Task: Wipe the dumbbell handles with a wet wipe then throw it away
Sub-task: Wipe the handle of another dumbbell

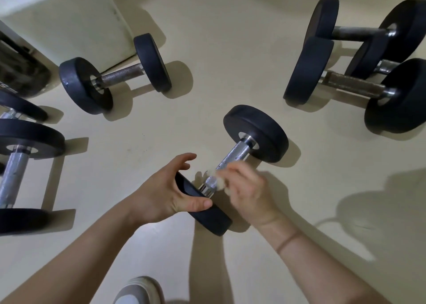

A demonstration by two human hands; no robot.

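A black dumbbell with a knurled silver handle (232, 157) lies on the cream floor in front of me, running from near left to far right. My left hand (166, 195) holds its near black plate (207, 216), thumb curled over the rim. My right hand (249, 193) pinches a crumpled white wet wipe (217, 177) against the near end of the handle. The right hand is motion-blurred.
Other black dumbbells lie around: one at back left (115, 75), two stacked close at right (352, 82), one at the left edge (16, 165). A pale cabinet (69, 15) stands back left. My shoe (138, 292) shows at the bottom.
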